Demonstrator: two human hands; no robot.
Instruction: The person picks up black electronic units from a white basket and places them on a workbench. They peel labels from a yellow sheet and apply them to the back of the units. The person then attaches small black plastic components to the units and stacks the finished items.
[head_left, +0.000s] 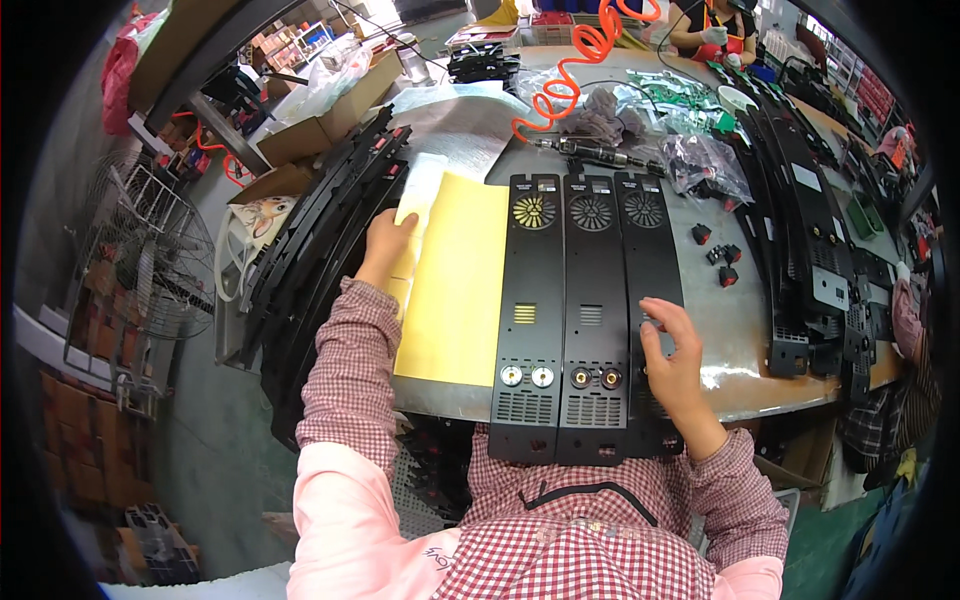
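My left hand (385, 248) is at the left edge of a yellow sheet (455, 280), its thumb on top and its other fingers mostly hidden. White label-like pieces (426, 190) run along that edge. Right of the sheet, three long black metal panels (592, 275) lie side by side, their near ends jutting over the table edge. Each has a round slotted vent at the far end. Paired round fittings (527, 376) show on the left and middle panels. Over the right panel hovers my right hand (676, 365), thumb and forefinger curved and apart, holding nothing I can see.
Black panels are stacked at left (320, 235) and right (800, 220). Small black-and-red parts (727, 274) lie beside a plastic bag (705, 170). An electric screwdriver (605, 152) with a coiled orange hose (590, 45) lies behind. A co-worker (715, 35) is at the far side.
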